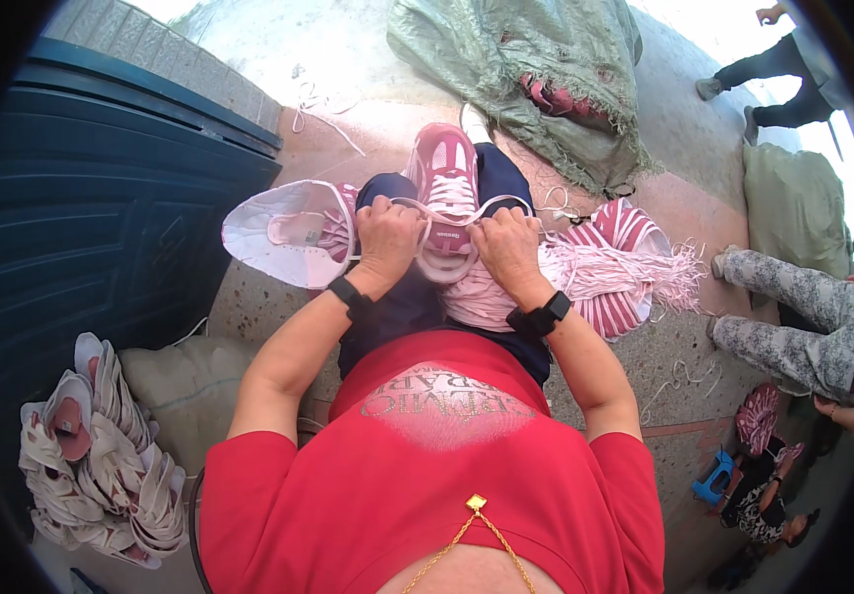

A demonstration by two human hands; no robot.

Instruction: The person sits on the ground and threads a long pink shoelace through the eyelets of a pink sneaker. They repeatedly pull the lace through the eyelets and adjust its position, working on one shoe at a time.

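A pink and white sneaker [447, 158] rests between my knees, its toe pointing away from me and its tongue toward me. White laces run crisscross through its eyelets. At the left of the tongue, my left hand [390, 238] is closed in a pinch on a shoelace [409, 202]. On the other side, my right hand [508, 244] pinches the other lace end [506, 200]. Beside my left hand lies a white and pink shoe upper [284, 234]. A bundle of pale pink laces [605, 272] spreads over my right thigh, next to pink-striped shoe pieces [625, 226].
A green woven sack [516, 69] with pink items showing lies ahead. A dark blue metal door [100, 188] stands at the left. White shoes [100, 455] are piled at lower left by a beige sack [194, 391]. Several people and another sack [793, 208] are at the right.
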